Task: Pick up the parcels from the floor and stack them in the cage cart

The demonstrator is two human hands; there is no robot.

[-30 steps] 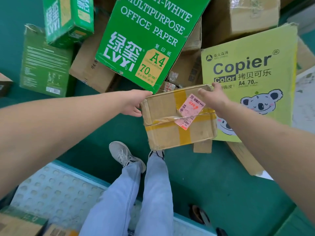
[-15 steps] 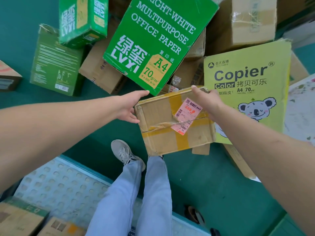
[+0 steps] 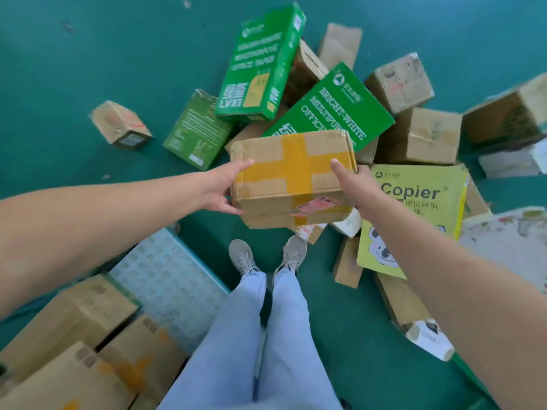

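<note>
Parcel (image 3: 291, 176): brown carton with a yellow tape cross on top and a pink label on the near face. It's off the floor, held in front of me above my shoes (image 3: 268, 254), over the pile.

Left hand (image 3: 223, 187) clamps the left end, thumb along the top edge, fingers curled under the bottom corner. Right hand (image 3: 355, 187) clamps the right end, thumb laid on top, fingers wrapped round the far side out of view. Both hands are closed on it; as far as I see, it's a side squeeze with little support underneath.

Cage cart (image 3: 165, 279): pale dimpled deck at lower left, with brown cartons (image 3: 88, 335) already stacked on it, touching one another. Bare deck remains at the end nearest the pile.

Risks from here, my judgement:
- Squeeze grip on taped cardboard. If the box is heavy or the tape slick, it slips down between my palms during the swing left.
- The carton looks dented along its lower edge. A soft wall can buckle under side pressure and loosen the hold.
- Feet stand right next to loose parcels: small white box (image 3: 347, 223) and flat carton (image 3: 346, 261) just right of them. Turning blind risks a trip.
- The frame is blurred, so the cart's rim height is unclear. Clipping it on the way in could knock the stacked cartons.
</note>
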